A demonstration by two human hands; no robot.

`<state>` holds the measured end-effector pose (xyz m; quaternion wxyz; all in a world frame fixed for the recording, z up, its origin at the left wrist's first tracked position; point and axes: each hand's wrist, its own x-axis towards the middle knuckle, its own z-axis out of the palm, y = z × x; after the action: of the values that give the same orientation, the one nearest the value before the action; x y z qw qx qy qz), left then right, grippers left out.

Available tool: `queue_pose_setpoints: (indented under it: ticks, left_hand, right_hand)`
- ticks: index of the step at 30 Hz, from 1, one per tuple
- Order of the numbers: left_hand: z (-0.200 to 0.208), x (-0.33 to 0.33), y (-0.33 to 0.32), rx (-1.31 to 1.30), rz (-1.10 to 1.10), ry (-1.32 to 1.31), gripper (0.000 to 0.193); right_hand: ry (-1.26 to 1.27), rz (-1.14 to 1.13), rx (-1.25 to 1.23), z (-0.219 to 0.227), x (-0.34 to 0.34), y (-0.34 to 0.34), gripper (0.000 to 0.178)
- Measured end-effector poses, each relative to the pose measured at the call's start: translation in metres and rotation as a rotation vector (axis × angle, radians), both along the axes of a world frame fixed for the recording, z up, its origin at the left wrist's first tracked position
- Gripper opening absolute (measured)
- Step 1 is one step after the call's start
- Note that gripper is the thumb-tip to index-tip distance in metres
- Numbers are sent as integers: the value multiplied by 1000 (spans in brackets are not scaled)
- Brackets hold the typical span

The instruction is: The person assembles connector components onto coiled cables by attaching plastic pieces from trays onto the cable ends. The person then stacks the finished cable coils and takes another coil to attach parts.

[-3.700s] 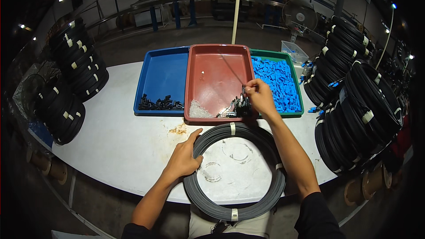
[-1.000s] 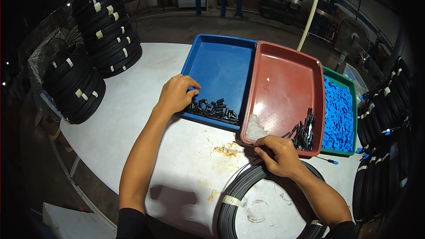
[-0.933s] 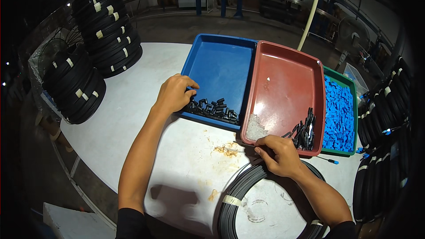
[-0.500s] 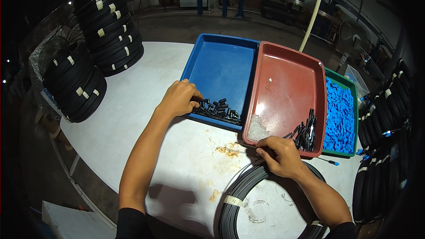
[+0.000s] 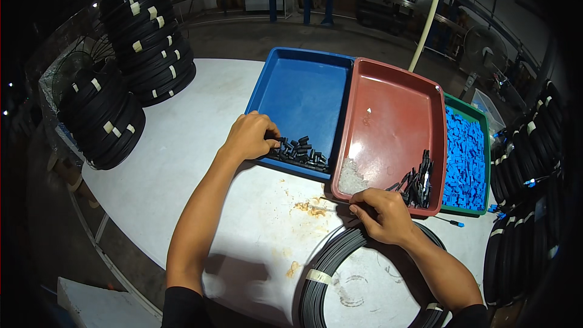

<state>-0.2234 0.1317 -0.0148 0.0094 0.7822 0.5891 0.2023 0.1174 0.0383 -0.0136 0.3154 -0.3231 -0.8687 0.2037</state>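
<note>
Right hand (image 5: 381, 214) curled, pinching the cable end beside the coil (image 5: 340, 261); let go and it may spring loose. Left hand (image 5: 250, 136) fingers closed among black clips (image 5: 300, 150) in the blue tray (image 5: 303, 85) (could scatter them)

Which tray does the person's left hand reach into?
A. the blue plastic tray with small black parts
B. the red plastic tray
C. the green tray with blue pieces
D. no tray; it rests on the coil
A: the left hand sits at the near edge of the blue plastic tray, its fingers at the small black parts.
</note>
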Motion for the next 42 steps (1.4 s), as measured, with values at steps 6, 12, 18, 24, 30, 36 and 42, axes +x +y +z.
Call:
queue_pose_setpoints:
  ticks: [6, 12, 18, 24, 30, 36, 42]
  left_hand:
    - [-1, 2, 3, -16, -1, 1, 17]
    - [-1, 3, 0, 42, 22, -81, 12]
    - [11, 7, -9, -87, 8, -323, 17]
    - [12, 22, -18, -60, -139, -526, 28]
    - [5, 72, -37, -75, -337, -1181, 18]
    - [-7, 137, -57, -170, -428, -1395, 20]
    - [-9, 183, -79, -167, -555, -1453, 21]
  right_hand:
    - [-22, -7, -12, 2, 0, -1, 9]
    - [-21, 2, 1, 1, 0, 0, 9]
    - [-43, -8, -1, 3, 0, -2, 9]
    - [3, -32, 40, -2, 4, 0, 10]
    - [-70, -147, 96, 19, 19, -5, 11]
    - [-76, -177, 82, 35, 63, -15, 14]
    - [164, -373, -133, 47, 89, -45, 8]
